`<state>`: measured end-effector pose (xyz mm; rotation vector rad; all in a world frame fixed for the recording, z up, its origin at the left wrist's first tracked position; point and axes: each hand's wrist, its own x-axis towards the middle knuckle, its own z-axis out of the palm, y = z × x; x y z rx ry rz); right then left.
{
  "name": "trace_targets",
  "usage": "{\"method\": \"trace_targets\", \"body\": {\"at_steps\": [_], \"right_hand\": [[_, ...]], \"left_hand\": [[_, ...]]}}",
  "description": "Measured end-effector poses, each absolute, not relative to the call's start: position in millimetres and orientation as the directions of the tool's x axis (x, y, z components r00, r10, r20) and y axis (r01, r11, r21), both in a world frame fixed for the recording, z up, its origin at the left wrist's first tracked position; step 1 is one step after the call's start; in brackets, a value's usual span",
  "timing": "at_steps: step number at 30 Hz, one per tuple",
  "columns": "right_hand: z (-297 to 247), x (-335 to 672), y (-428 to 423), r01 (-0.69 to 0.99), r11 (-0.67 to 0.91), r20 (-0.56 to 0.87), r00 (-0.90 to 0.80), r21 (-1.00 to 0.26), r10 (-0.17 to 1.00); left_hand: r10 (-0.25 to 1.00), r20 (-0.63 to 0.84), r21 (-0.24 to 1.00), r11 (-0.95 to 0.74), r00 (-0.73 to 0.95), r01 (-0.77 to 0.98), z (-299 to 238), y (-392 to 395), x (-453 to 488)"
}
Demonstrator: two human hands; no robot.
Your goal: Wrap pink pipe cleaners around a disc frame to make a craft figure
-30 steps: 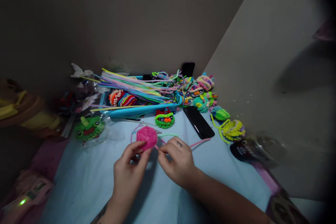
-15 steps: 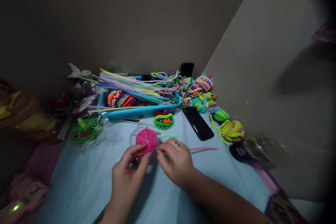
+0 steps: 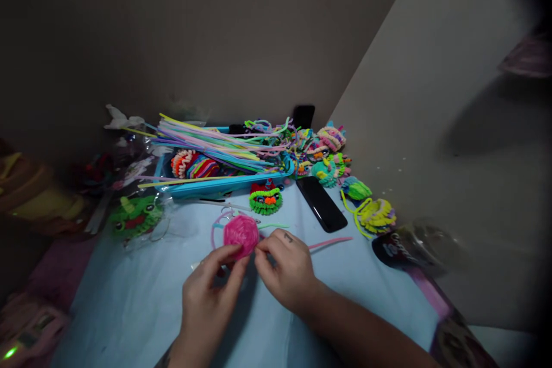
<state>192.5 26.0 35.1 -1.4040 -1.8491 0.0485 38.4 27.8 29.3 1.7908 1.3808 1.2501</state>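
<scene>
A round pink piece coiled from pipe cleaners (image 3: 240, 236) is pinched between the thumb and fingers of my left hand (image 3: 215, 279). At its right edge, my right hand (image 3: 287, 267) has thumb and forefinger closed on a pink pipe cleaner (image 3: 331, 242), whose free end pokes out to the right behind the knuckles. The spot between the fingertips is too small to make out. Behind the disc lie a light green pipe cleaner (image 3: 275, 225) and a lilac and blue loop (image 3: 213, 234). A green and red pipe-cleaner figure (image 3: 265, 200) sits just beyond.
A blue tray (image 3: 207, 188) holds many pastel pipe cleaners (image 3: 215, 141). Finished figures (image 3: 325, 171) are heaped at its right. A black phone (image 3: 321, 204), a yellow coil (image 3: 377, 217) and a coffee cup (image 3: 392, 250) lie rightward. A bagged green figure (image 3: 135, 218) lies left.
The whole view has shifted slightly, so the table things appear a little further left. Both hands keep their grip on the pink work, with barely any movement.
</scene>
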Motion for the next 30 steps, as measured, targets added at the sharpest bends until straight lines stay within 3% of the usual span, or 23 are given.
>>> {"method": "trace_targets", "body": {"at_steps": [5, 7, 10, 11, 12, 13, 15, 17, 19, 22, 25, 30], "right_hand": [[39.6, 197.1, 26.0, 0.793, 0.429, 0.597, -0.105, -0.432, 0.795], [42.5, 199.7, 20.8, 0.793, 0.498, 0.694, -0.136, -0.352, 0.707], [44.0, 198.5, 10.2, 0.68, 0.704, 0.776, -0.327, -0.203, 0.539], [42.8, 196.0, 7.8, 0.613, 0.759, 0.744, -0.4, -0.217, 0.536], [40.8, 192.7, 6.6, 0.571, 0.761, 0.676, -0.431, -0.31, 0.598], [38.0, 188.9, 6.8, 0.548, 0.705, 0.585, -0.415, -0.451, 0.696], [31.7, 181.7, 11.0, 0.463, 0.412, 0.335, -0.242, -0.784, 0.91], [27.1, 177.6, 18.1, 0.177, 0.086, 0.069, -0.104, -0.98, 0.992], [25.9, 177.2, 24.8, -0.125, -0.086, -0.077, -0.075, -0.988, 0.994], [28.6, 180.0, 31.0, -0.388, -0.12, -0.12, -0.025, -0.914, 0.992], [30.2, 182.6, 33.9, -0.484, -0.077, -0.122, 0.061, -0.872, 0.991], [22.7, 185.3, 37.3, -0.469, -0.041, -0.109, 0.12, -0.882, 0.987]], "left_hand": [[0.981, 0.189, 0.928, -0.166, -0.04, 0.333, 32.1, 32.0, 39.8], [0.994, 0.052, 0.98, -0.032, -0.093, 0.198, 34.6, 36.3, 39.3], [0.979, -0.136, 0.991, 0.133, -0.152, -0.032, 39.4, 43.1, 36.4], [0.97, -0.178, 0.982, 0.165, -0.164, -0.09, 41.2, 44.9, 35.1], [0.964, -0.21, 0.973, 0.189, -0.165, -0.135, 42.7, 46.4, 33.8], [0.959, -0.231, 0.965, 0.203, -0.165, -0.169, 44.0, 47.4, 32.7], [0.955, -0.251, 0.955, 0.216, -0.162, -0.203, 45.5, 48.4, 31.2], [0.954, -0.256, 0.953, 0.22, -0.16, -0.21, 45.6, 48.3, 31.0], [0.954, -0.262, 0.951, 0.229, -0.146, -0.207, 45.0, 47.8, 32.0], [0.959, -0.261, 0.951, 0.237, -0.111, -0.198, 44.3, 47.2, 34.2], [0.965, -0.25, 0.957, 0.234, -0.083, -0.172, 44.0, 46.5, 36.3], [0.972, -0.235, 0.968, 0.231, -0.03, -0.1, 41.7, 44.6, 37.7]]}}
